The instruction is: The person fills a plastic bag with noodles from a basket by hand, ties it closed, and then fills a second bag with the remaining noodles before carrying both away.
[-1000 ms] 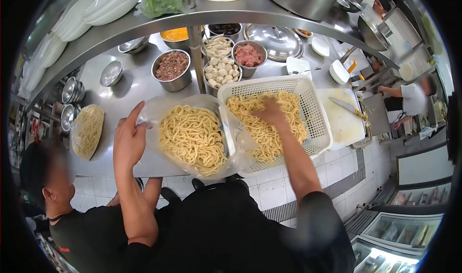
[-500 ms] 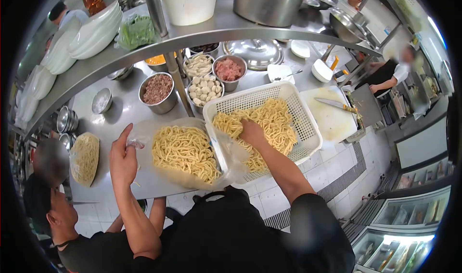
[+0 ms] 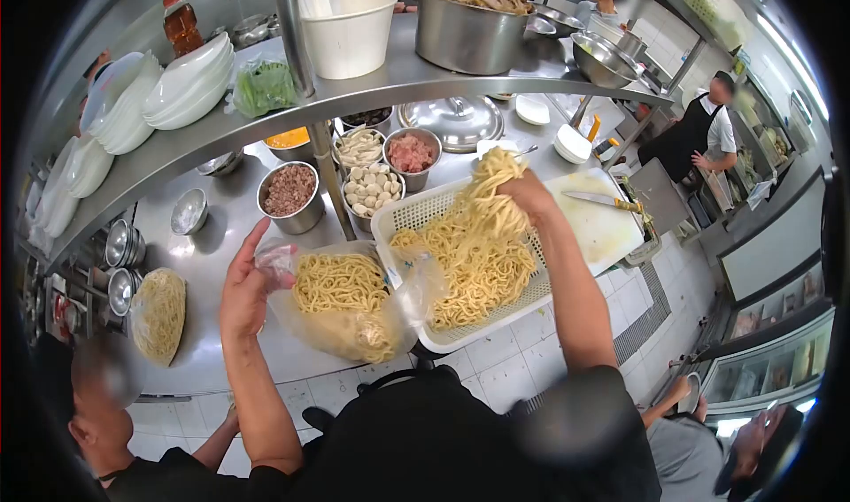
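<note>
Thick yellow noodles (image 3: 496, 203) hang in a clump from my right hand (image 3: 529, 199), raised over the white perforated basket (image 3: 403, 223). More noodles (image 3: 478, 276) lie in that basket. My left hand (image 3: 246, 294) is at the left edge of a clear plastic bag (image 3: 297, 320), thumb against the plastic and index finger pointing up. The bag gapes open with a heap of noodles (image 3: 341, 282) inside, and its right side overlaps the basket's edge. Farther left, a closed bag of noodles (image 3: 159, 316) rests on the steel table.
Behind the basket stand steel pots of minced meat (image 3: 290, 190), pale balls (image 3: 372, 188) and pink meat (image 3: 412, 154). A knife (image 3: 602, 201) lies on a white cutting board (image 3: 593, 232). An overhead shelf (image 3: 372, 84) crosses above. Co-workers are at left, lower right and far right.
My right hand has lifted a clump of noodles out of the basket, up and to the right. The bag's mouth has narrowed. A person has appeared at lower right.
</note>
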{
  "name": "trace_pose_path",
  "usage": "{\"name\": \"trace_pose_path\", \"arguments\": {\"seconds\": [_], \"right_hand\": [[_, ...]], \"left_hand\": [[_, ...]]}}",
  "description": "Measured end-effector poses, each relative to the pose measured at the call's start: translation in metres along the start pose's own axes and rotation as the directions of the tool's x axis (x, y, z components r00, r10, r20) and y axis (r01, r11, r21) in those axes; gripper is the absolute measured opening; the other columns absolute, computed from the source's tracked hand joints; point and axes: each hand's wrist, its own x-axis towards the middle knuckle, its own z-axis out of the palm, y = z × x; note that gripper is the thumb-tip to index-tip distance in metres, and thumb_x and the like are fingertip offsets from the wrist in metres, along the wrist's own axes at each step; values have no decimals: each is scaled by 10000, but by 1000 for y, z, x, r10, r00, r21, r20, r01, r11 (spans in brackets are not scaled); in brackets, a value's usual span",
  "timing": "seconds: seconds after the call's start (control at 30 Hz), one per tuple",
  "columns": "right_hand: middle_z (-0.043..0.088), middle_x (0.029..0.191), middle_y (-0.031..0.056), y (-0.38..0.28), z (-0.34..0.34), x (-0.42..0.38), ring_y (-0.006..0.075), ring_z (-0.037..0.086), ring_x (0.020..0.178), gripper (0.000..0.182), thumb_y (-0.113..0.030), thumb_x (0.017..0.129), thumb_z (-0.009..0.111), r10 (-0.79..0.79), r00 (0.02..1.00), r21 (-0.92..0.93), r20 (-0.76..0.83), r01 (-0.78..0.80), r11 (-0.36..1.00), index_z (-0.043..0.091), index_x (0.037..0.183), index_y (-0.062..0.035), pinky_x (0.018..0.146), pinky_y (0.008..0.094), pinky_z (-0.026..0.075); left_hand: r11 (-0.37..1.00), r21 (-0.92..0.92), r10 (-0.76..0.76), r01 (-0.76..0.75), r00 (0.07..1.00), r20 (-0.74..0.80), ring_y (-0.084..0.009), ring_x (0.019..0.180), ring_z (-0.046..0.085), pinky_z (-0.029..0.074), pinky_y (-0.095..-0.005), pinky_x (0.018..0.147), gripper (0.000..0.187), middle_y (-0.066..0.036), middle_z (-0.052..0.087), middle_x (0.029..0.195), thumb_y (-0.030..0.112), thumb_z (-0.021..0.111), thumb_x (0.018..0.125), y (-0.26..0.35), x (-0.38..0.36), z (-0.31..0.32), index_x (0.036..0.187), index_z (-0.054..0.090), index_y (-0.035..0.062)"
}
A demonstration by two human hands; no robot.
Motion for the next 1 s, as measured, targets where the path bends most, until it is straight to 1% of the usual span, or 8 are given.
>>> {"name": "trace_pose_path", "arguments": {"seconds": [0.13, 0.3, 0.37, 0.43, 0.53, 0.77, 0.83, 1.0], "right_hand": [[676, 987, 98, -67, 1, -20, 191, 669, 860, 332, 23, 748, 647, -133, 988, -14, -73, 133, 991, 631, 1079, 25, 728, 329, 550], [677, 978, 85, -115, -20, -28, 191, 672, 851, 320, 33, 741, 642, -169, 983, -77, -67, 164, 983, 625, 1061, 21, 709, 325, 551], [675, 980, 77, -137, -20, -30, 184, 667, 856, 345, 32, 737, 645, -271, 956, -174, -114, 250, 952, 621, 1080, 3, 737, 331, 545], [669, 1004, 54, -143, -15, -30, 174, 646, 905, 404, 34, 711, 662, -386, 916, -207, -108, 359, 910, 621, 1107, -34, 782, 331, 526], [670, 999, 67, -143, -10, -37, 166, 647, 877, 393, 33, 725, 650, -251, 964, -135, -86, 238, 962, 617, 1113, -16, 755, 321, 530], [674, 986, 61, -147, -13, -37, 176, 657, 902, 358, 30, 726, 650, -310, 949, -51, -54, 307, 950, 626, 1082, -1, 775, 323, 538], [674, 994, 65, -141, -18, -34, 174, 657, 912, 359, 27, 722, 656, -357, 934, -126, -30, 350, 928, 624, 1079, -2, 780, 322, 537], [673, 1019, 47, -146, -15, -40, 152, 647, 927, 348, -2, 726, 681, -272, 962, -103, 5, 271, 957, 631, 1070, -12, 786, 320, 528]], "left_hand": [[998, -56, -15, 17, 999, 35, -143, 740, 644, 540, -277, 729, 783, -199, 519, 1321, -28, 434, 774, 3, 5, 3, 1513, 255, 157], [998, -63, -21, 22, 999, 28, -161, 744, 651, 545, -289, 716, 794, -220, 442, 1386, -16, 470, 802, -3, 6, 3, 1525, 212, 189], [997, -76, 28, -25, 999, 32, -167, 748, 655, 547, -293, 708, 792, -227, 417, 1404, -13, 483, 814, -5, 11, 0, 1526, 211, 202], [997, -69, -17, 22, 997, 70, -185, 744, 659, 543, -294, 681, 800, -238, 357, 1441, -10, 505, 832, -11, 11, -8, 1530, 192, 225], [994, -100, -40, 48, 996, 81, -198, 732, 661, 536, -294, 658, 802, -243, 307, 1466, 2, 521, 854, -7, 8, -4, 1534, 165, 238], [998, -49, -35, 39, 997, 72, -206, 706, 666, 562, -313, 638, 780, -238, 317, 1463, 60, 530, 858, -4, 5, -5, 1530, 167, 221], [999, -31, -36, 39, 996, 87, -208, 702, 666, 560, -319, 629, 783, -241, 318, 1460, 75, 542, 862, -4, 9, -5, 1531, 163, 223], [997, -68, -41, 44, 998, 41, -226, 675, 660, 559, -321, 610, 790, -242, 330, 1448, 124, 577, 866, -8, 7, -7, 1531, 160, 214]]}}
